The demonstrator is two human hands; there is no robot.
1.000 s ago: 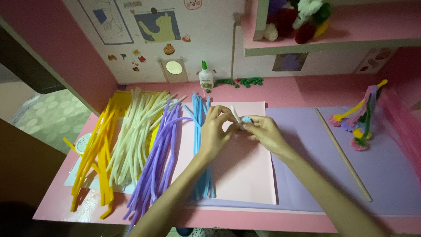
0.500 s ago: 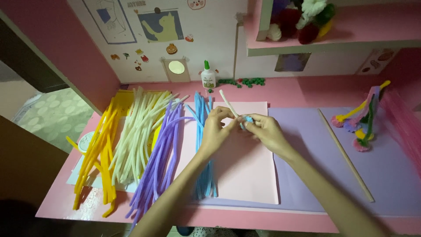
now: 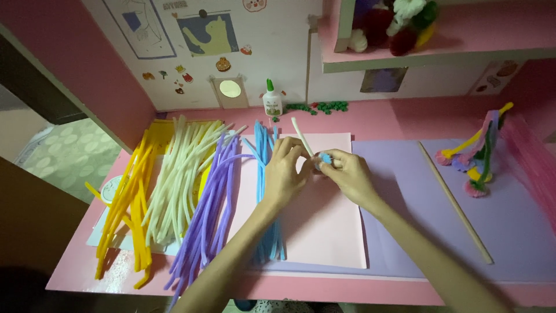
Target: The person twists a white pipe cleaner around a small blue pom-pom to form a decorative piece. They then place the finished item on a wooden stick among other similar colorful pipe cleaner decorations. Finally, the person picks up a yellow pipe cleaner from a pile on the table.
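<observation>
Pink desk [image 3: 370, 119], lilac paper sheet [image 3: 405, 191] and pink sheet [image 3: 324, 226] on it. Fuzzy pipe cleaners in rows: yellow [image 3: 124, 203], white [image 3: 179, 174], purple [image 3: 211, 214], blue [image 3: 267, 174]. Small white glue bottle [image 3: 272, 99], green cap, at the back wall. Left hand [image 3: 286, 174] pinches a white pipe cleaner [image 3: 302, 136]; right hand [image 3: 347, 174] pinches a small blue piece [image 3: 325, 157], over the pink sheet.

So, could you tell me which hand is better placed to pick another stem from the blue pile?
Probably the left hand. It sits right beside the blue pipe cleaners, which lie just to its left, though it pinches the white stem. The right hand holds the small blue coil and would have to cross over.
</observation>
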